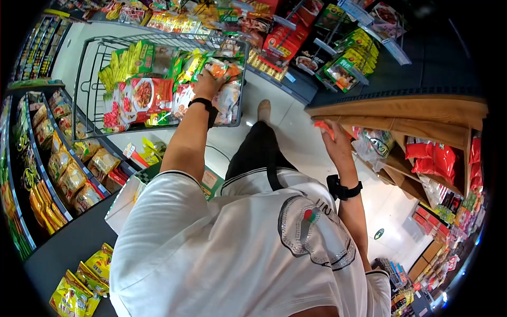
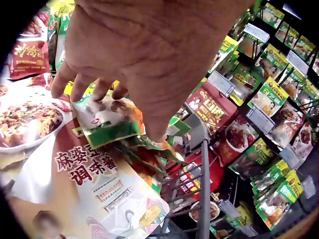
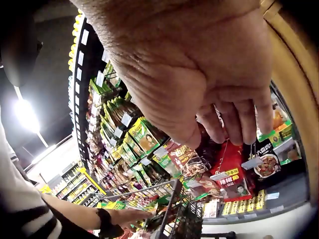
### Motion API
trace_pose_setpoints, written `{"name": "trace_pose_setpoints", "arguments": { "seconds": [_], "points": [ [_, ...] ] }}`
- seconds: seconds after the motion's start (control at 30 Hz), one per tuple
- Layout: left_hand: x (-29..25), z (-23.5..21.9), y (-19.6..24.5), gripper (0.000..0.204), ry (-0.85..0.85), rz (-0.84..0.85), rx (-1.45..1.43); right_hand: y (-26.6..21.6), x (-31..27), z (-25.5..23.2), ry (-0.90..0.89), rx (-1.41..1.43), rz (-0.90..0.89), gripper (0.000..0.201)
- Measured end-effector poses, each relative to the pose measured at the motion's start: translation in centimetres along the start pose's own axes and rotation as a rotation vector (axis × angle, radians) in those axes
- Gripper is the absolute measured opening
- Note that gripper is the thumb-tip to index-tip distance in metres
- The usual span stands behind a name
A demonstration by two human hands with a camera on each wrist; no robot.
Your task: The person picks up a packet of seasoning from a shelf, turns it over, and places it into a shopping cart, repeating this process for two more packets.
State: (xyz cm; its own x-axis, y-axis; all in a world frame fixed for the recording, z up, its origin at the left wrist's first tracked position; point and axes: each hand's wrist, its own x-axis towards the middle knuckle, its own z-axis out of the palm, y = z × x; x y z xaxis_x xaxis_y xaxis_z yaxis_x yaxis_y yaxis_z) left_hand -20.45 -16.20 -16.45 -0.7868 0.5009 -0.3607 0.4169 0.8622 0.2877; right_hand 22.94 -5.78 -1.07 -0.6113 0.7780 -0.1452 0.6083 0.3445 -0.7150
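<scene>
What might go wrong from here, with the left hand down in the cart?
The left hand has its fingers on a small green-edged packet lying over a large white packet; pulling might make them slide. That hand is also near the cart's wire side, which might catch a packet. The right hand could bump the wooden shelf.

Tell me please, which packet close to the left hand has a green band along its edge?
The small packet just below the left hand; the big pale packet beside it has dark red writing instead.
</scene>
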Motion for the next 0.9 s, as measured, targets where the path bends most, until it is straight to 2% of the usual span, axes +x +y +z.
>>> {"name": "trace_pose_setpoints", "arguments": {
  "seconds": [0.07, 0.17, 0.37, 0.4, 0.5, 0.57, 0.63, 0.67, 0.7, 0.77, 0.87, 0.9],
  "points": [
    [-0.2, 0.0, 1.0, 0.096, 0.029, -0.024, 0.005, 0.3, -0.5, 0.2, 0.003, -0.013, 0.005, 0.034],
    [0.8, 1.3, 1.2, 0.090, 0.034, -0.060, 0.049, 1.2, -0.9, 0.7, -0.019, -0.012, 0.044, 0.035],
    [0.5, 0.9, -0.3, 0.051, 0.052, 0.056, 0.146, 1.9, -1.2, 0.8, -0.027, 0.043, 0.043, 0.036],
    [-0.2, 0.7, -0.6, 0.041, 0.123, 0.072, 0.155, 2.1, -1.2, 0.9, -0.020, 0.049, 0.034, 0.036],
    [-2.6, -1.6, -1.5, 0.040, 0.134, 0.061, 0.102, 2.4, -1.3, 1.0, -0.010, 0.081, 0.020, 0.036],
    [-2.7, -1.7, -3.7, 0.041, 0.242, 0.034, 0.043, 2.7, -0.9, 1.4, -0.015, 0.128, 0.018, 0.035],
    [-3.5, -2.3, -6.1, 0.041, 0.345, 0.085, 0.034, 3.2, -0.3, 2.0, -0.030, 0.181, 0.044, 0.035],
    [-4.6, -2.9, -6.7, 0.042, 0.431, 0.064, -0.059, 3.4, 0.1, 2.3, -0.036, 0.206, 0.054, 0.035],
    [-4.6, -2.7, -8.5, 0.042, 0.492, 0.148, -0.109, 2.9, 0.5, 2.4, -0.053, 0.252, 0.065, 0.035],
    [-7.4, -5.1, -8.2, 0.037, 0.514, 0.052, -0.259, 1.8, 1.2, 2.3, -0.085, 0.338, 0.091, 0.034],
    [-8.6, -6.6, -9.2, 0.031, 0.473, 0.032, -0.789, 0.7, 2.8, 2.4, -0.153, 0.458, 0.022, 0.033],
    [-9.0, -6.9, -9.1, 0.029, 0.529, 0.091, -0.748, 0.0, 3.5, 2.3, -0.195, 0.532, 0.037, 0.034]
  ]
}}
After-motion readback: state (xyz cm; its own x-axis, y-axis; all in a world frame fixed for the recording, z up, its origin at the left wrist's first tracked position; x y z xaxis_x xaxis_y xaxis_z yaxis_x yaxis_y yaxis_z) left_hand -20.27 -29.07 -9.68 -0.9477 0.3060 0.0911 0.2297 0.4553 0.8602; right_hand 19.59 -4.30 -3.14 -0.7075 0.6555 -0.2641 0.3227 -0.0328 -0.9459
